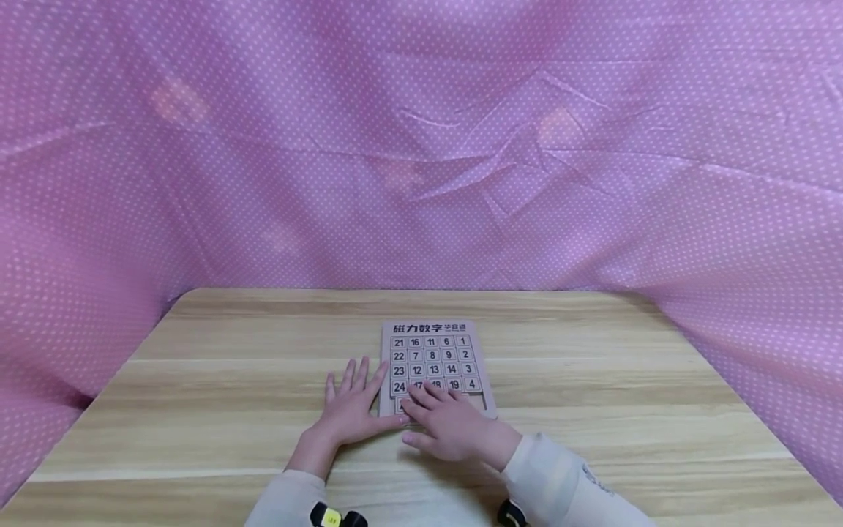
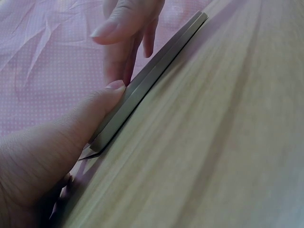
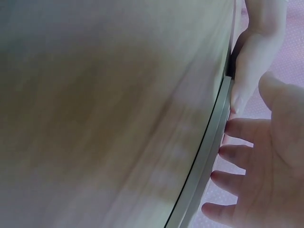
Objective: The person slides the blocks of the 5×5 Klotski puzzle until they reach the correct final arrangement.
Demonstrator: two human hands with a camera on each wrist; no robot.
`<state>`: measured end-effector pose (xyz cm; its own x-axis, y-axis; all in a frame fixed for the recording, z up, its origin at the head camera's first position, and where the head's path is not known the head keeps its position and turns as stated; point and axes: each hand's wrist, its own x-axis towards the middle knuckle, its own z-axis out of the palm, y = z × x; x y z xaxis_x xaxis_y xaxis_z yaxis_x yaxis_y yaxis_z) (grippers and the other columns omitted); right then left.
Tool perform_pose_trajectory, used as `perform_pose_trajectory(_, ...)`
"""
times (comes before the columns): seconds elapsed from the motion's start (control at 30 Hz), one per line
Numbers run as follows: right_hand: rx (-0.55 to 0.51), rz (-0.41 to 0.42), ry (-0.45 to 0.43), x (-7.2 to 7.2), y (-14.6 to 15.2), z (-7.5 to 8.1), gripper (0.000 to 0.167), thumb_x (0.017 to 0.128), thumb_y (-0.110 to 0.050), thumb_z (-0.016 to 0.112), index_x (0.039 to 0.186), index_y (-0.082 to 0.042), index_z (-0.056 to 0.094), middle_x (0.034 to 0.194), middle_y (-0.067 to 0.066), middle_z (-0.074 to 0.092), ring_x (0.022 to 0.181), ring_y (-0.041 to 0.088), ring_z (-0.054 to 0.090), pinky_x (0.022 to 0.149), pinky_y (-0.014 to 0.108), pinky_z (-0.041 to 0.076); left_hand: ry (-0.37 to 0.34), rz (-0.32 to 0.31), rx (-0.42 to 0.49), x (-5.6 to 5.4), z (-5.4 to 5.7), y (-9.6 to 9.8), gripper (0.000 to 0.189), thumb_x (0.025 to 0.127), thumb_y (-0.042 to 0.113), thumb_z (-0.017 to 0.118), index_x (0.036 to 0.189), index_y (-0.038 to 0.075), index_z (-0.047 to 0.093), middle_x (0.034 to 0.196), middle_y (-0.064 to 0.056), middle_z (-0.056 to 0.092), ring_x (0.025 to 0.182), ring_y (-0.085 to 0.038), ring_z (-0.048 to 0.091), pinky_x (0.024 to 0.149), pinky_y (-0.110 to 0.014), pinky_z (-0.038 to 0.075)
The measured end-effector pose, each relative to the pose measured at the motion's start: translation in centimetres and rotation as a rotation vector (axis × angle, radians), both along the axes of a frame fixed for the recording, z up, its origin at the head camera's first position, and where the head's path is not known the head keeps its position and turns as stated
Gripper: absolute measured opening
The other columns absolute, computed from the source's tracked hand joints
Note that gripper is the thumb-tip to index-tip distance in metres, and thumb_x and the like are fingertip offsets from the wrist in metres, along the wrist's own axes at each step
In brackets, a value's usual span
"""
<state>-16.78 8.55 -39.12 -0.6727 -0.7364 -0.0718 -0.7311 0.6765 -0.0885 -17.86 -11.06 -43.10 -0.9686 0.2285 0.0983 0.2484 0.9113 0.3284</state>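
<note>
A grey sliding number puzzle (image 1: 481,375) lies flat on the table, its numbered square tiles in rows below a line of dark printed characters. Spread and straight, the fingers of my left hand (image 1: 347,416) lie along the board's left side, and its thumb (image 2: 102,107) touches the near edge by the left corner. My right hand (image 1: 454,428) reaches over the near edge, its extended fingertips on the lower tiles. Those fingers partly cover tiles 17 and 18 and much of the bottom row, where one tile (image 1: 400,405) shows at the left. Bare board shows at the bottom right.
The light wood-grain table (image 1: 230,380) extends around the board. A pink dotted cloth (image 1: 421,219) hangs behind it and along both sides. Dark wrist devices, one with a yellow face (image 1: 329,518), sit at the sleeves.
</note>
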Motion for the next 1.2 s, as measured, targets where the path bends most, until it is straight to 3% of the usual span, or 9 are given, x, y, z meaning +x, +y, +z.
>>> perform_pose_trajectory(0.73, -0.055, -0.015, -0.064, -0.2, 1.7, 0.3, 0.059, 0.089, -0.051, 0.029, 0.133, -0.012, 0.035, 0.139, 0.008, 0.023, 0.125, 0.031, 0.019, 0.094, 0.055, 0.019, -0.002, 0.01, 0.005, -0.1, -0.1, -0.2, 0.1, 0.061, 0.077, 0.044, 0.138, 0.02, 0.019, 0.141, -0.016, 0.009, 0.127, -0.034, 0.001, 0.095, -0.056, -0.006)
perform_pose_trajectory(1.2, -0.067, -0.121, -0.085, -3.3, -1.6, 0.9, 0.062, 0.089, -0.052, 0.028, 0.134, -0.011, 0.031, 0.139, 0.008, 0.023, 0.125, 0.031, 0.019, 0.095, 0.053, 0.021, 0.004, -0.005, -0.002, 0.0, 0.1, -0.1, 0.1, 0.061, 0.079, 0.041, 0.138, 0.019, 0.02, 0.141, -0.017, 0.009, 0.127, -0.034, 0.0, 0.095, -0.056, -0.006)
